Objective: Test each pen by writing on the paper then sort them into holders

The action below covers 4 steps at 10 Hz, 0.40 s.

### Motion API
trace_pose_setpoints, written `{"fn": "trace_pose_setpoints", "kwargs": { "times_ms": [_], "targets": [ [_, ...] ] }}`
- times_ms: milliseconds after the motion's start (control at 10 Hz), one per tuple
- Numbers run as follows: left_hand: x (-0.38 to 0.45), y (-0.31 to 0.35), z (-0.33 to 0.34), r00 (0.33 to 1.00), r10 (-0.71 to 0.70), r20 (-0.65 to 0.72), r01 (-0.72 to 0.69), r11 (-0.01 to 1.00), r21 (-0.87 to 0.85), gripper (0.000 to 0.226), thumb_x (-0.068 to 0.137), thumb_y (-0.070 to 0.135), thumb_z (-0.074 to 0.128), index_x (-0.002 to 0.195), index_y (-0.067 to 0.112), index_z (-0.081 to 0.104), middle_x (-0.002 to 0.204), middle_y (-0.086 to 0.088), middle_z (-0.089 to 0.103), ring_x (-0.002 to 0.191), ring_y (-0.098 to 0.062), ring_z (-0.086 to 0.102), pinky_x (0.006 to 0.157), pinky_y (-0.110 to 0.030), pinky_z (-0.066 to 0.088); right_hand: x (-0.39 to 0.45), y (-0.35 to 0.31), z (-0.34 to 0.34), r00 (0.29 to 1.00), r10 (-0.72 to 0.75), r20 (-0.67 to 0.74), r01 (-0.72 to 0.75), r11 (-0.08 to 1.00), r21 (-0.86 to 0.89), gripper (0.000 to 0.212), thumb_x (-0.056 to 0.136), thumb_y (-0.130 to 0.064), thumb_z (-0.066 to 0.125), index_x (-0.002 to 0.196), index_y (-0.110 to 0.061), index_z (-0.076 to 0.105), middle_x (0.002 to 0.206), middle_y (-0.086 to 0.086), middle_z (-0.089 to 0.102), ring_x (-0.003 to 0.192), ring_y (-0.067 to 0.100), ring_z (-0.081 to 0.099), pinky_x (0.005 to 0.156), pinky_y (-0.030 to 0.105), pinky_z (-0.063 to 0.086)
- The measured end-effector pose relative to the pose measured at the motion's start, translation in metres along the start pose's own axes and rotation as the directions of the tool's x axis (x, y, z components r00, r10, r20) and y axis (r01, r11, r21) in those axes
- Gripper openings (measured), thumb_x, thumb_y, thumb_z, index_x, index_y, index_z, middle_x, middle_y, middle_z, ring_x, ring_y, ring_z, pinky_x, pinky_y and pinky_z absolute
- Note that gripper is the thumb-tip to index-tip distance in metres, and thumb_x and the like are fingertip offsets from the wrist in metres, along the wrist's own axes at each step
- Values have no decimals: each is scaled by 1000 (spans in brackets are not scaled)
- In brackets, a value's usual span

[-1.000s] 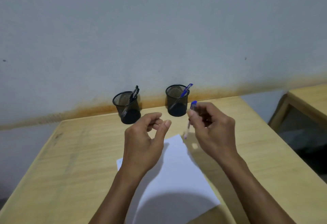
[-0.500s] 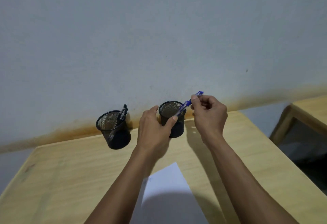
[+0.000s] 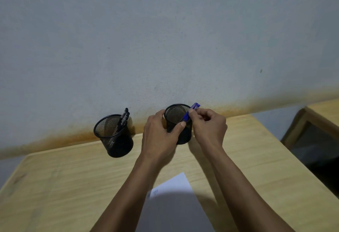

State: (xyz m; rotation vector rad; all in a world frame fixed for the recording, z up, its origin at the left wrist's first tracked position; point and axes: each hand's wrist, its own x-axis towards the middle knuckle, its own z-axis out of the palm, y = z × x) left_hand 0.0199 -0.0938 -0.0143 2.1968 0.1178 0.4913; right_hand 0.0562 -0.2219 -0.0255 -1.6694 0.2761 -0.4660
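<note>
Two black mesh pen holders stand at the back of the wooden table, near the wall. The left holder (image 3: 114, 136) contains black pens (image 3: 124, 118). My left hand (image 3: 159, 134) grips the side of the right holder (image 3: 178, 116). My right hand (image 3: 208, 125) pinches a blue pen (image 3: 189, 113) whose lower end is inside that holder, leaning on its right rim. I cannot tell whether a second blue pen lies beside it. A white sheet of paper (image 3: 172, 187) lies near me between my forearms, with a small scribble at its left edge.
The wooden table (image 3: 55, 186) ends at the stained wall behind the holders. A second wooden desk (image 3: 322, 110) stands to the right across a dark gap.
My right hand carried the blue pen from above the paper to the right holder and lowered its tip inside. My left hand reached forward and took hold of that holder.
</note>
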Motion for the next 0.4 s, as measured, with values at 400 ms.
{"fn": "trace_pose_setpoints", "kwargs": {
  "times_ms": [400],
  "targets": [
    [-2,3,-4,1000,11,20,-11,1000,-1,61,79,46,75,131,19,54,106,9,49,109,-14,54,86,-25,40,-5,-9,-8,999,28,17,-28,1000,3,34,85,-38,80,110,-14,78,90,-3,76,85,7,70,73,10,48]
  ]
}}
